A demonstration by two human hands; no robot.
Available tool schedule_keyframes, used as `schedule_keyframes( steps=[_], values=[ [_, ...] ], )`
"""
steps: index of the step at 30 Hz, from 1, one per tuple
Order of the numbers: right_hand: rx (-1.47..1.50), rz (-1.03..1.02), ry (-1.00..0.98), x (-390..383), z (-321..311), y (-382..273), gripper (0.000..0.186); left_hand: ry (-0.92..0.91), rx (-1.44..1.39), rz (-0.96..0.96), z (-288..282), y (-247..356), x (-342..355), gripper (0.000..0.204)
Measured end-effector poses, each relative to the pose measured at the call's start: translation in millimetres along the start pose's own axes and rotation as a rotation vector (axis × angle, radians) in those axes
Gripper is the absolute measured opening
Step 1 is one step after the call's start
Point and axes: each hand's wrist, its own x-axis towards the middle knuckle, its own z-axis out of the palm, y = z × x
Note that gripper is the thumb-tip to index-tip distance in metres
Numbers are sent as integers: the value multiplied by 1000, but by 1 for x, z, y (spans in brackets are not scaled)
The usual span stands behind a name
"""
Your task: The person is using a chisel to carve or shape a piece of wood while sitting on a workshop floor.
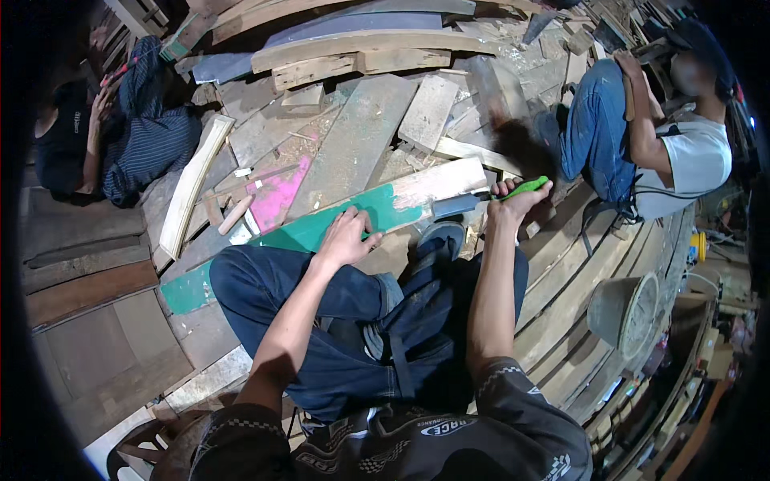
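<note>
A long board [297, 232], painted green with a bare pale right end, lies slanting across in front of my crossed legs. My left hand [345, 232] rests on it with curled fingers gripping its middle. In my right hand [513, 200] is a tool with a bright green handle [529, 186]; its wide dark blade [453, 206] is beside the board's right end, and whether they touch I cannot tell. A wooden-handled tool [234, 215] lies on scraps beyond the board, near a pink-painted piece [273, 196].
A person [68, 136] sits at left, another [674, 160] at right. Loose planks [361, 44] and offcuts are piled ahead. A pale narrow board [192, 188] lies to the left. A grey bucket [622, 313] sits on slats [561, 305] at right.
</note>
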Motion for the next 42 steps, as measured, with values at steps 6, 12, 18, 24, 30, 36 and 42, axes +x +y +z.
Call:
schedule_keyframes(
  steps=[6, 12, 18, 24, 30, 36, 42],
  values=[
    [45, 4, 12, 15, -9, -6, 76, -44, -3, -65, -4, 2, -2, 30],
    [37, 2, 68, 15, -8, 14, 78, -10, 36, -7, 1, 1, -1, 29],
    [52, 49, -41, 12, -3, 10, 76, -37, -42, -27, -5, -3, -2, 27],
    [-33, 110, -36, -3, -5, 28, 76, -155, 4, -102, -10, 5, 0, 33],
    [84, 60, -182, -4, 3, -15, 72, -85, -81, -92, -9, 2, -4, 31],
    [152, 46, -385, -8, 5, -25, 68, 78, -331, 150, -9, 33, -1, 21],
    [-27, 131, -324, 1, 1, -3, 71, -2, -37, 258, 30, 76, -17, 67]
  ],
)
